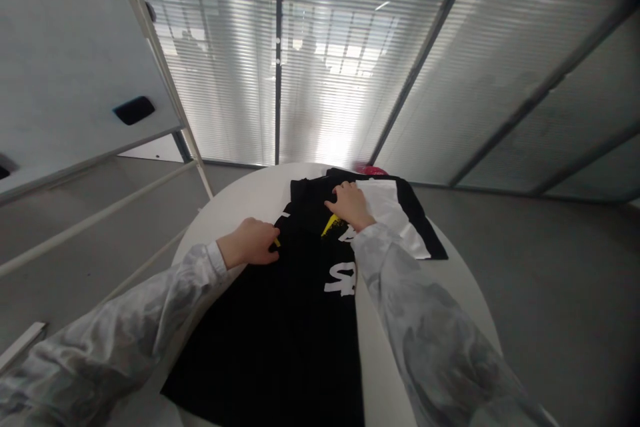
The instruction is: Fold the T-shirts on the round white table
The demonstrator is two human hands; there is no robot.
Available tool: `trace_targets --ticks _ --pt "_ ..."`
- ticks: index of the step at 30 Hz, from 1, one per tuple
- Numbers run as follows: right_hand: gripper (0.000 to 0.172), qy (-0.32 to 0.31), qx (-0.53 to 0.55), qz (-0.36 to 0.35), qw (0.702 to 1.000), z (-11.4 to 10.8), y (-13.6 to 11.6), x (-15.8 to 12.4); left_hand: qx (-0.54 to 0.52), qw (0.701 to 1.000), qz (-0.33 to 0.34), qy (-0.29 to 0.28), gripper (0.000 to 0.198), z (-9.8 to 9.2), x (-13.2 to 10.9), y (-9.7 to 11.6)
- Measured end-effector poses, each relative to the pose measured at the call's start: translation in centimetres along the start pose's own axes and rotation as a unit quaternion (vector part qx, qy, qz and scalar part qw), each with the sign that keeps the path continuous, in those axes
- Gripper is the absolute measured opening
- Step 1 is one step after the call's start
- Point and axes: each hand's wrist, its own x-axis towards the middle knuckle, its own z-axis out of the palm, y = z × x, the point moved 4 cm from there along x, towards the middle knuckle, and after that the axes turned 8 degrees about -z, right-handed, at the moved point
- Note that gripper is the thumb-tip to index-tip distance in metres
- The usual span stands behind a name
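A black T-shirt [290,320] with white letters and a yellow patch lies spread on a round white table [440,280]. My left hand [253,242] rests on the shirt's left edge, its fingers curled and pinching the fabric. My right hand [350,203] lies flat on the shirt's upper part, fingers stretched out, pressing the cloth down. Both arms wear pale grey sleeves. Just right of my right hand lies a folded white and black garment [395,213].
Something pink [373,171] peeks from behind the garments at the table's far edge. A whiteboard on a white frame [75,60] stands at the left. Glass walls with blinds [350,53] run behind the table. Grey floor surrounds the table.
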Motion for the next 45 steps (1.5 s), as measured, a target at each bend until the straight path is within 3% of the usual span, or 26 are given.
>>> trace_targets --ticks 5,13,17,20,24,28,33,37,41,43,45 --pt "0.011 -0.010 0.039 0.016 0.999 0.6 1.4 1.2 0.060 0.997 -0.003 -0.051 0.021 -0.5 -3.0 0.2" --pt "0.019 0.115 0.163 0.142 0.970 -0.4 4.6 3.7 0.059 0.996 0.007 -0.071 0.012 -1.0 -7.4 1.4" --pt "0.017 0.071 0.155 0.170 0.971 0.5 5.4 3.6 0.029 0.995 0.049 -0.081 0.019 -1.2 -9.5 4.2" --pt "0.023 0.039 0.136 0.147 0.979 1.2 4.9 2.8 0.000 0.992 0.083 -0.093 0.019 -1.0 -11.1 6.5" --pt "0.031 0.028 0.093 0.096 0.991 1.4 4.0 2.0 -0.003 0.985 0.136 -0.108 0.036 -0.1 -12.5 8.5" --pt "0.034 0.037 0.088 0.078 0.992 0.9 3.6 1.9 -0.021 0.984 0.158 -0.082 0.042 -0.5 -12.8 9.2" --pt "0.033 0.086 0.072 0.003 0.994 -0.1 1.6 0.9 -0.123 0.968 0.197 -0.090 0.024 -2.9 -13.5 10.1" --pt "0.033 0.034 0.046 -0.107 0.993 0.2 -0.8 -0.4 -0.246 0.934 0.239 -0.103 0.020 -3.1 -14.0 11.2" --pt "0.043 0.005 0.039 -0.100 0.994 0.9 -0.8 -1.0 -0.326 0.901 0.261 -0.123 0.023 -1.9 -13.3 11.2" --pt "0.045 0.014 0.040 -0.066 0.997 1.1 -0.1 -0.9 -0.318 0.914 0.227 -0.110 0.020 -1.4 -12.1 9.8" --pt "0.043 0.024 0.040 -0.045 0.998 1.3 0.6 -0.7 -0.273 0.949 0.143 -0.064 0.018 -0.9 -9.9 7.3"
